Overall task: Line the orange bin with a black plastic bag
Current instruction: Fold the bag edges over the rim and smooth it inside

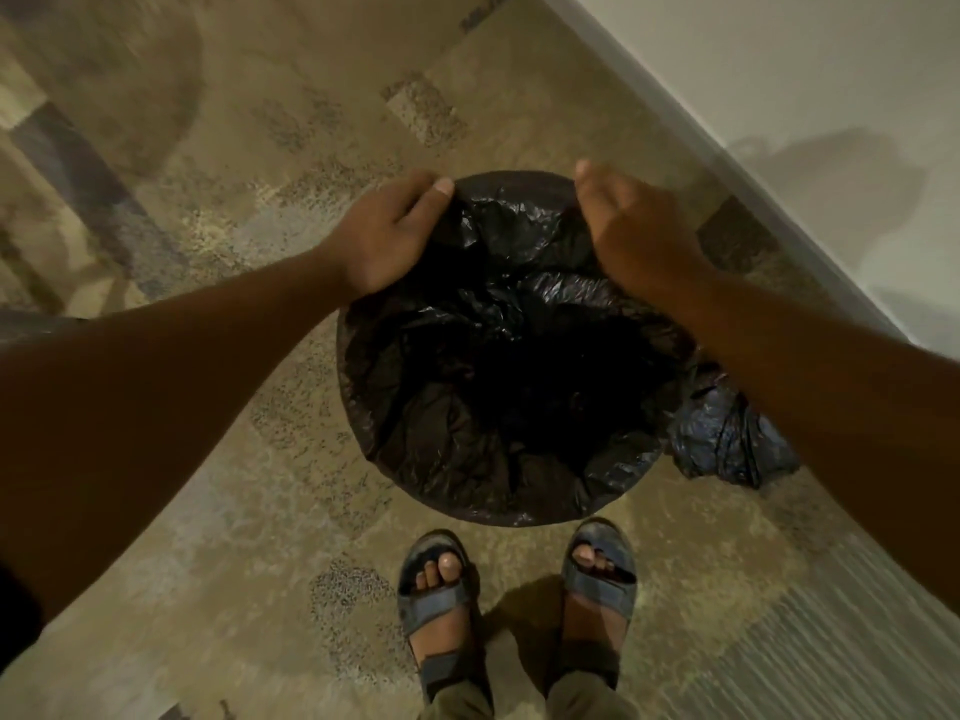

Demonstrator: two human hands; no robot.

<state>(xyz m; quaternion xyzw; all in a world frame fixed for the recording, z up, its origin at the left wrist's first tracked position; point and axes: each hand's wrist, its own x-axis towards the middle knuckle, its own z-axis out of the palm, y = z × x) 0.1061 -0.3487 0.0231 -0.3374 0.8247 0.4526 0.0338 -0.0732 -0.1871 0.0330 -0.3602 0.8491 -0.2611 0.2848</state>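
The left hand (387,236) pinches the black plastic bag (498,366) at the far left of the bin's rim, thumb on top and fingers curled over the edge. The right hand (631,231) lies on the bag at the far right of the rim, fingers bent down over the edge; whether it actually clamps the plastic I cannot tell. The two hands are well apart, one on each side of the far rim. The bag is spread over the round mouth and sags into a dark hollow in the middle, hiding the bin entirely. A bunched tail of bag (727,439) hangs outside the rim on the right. Just near of the bin stand two sandalled feet (519,589) on patterned carpet (208,511); a pale wall (779,70) runs beyond the bin to the right
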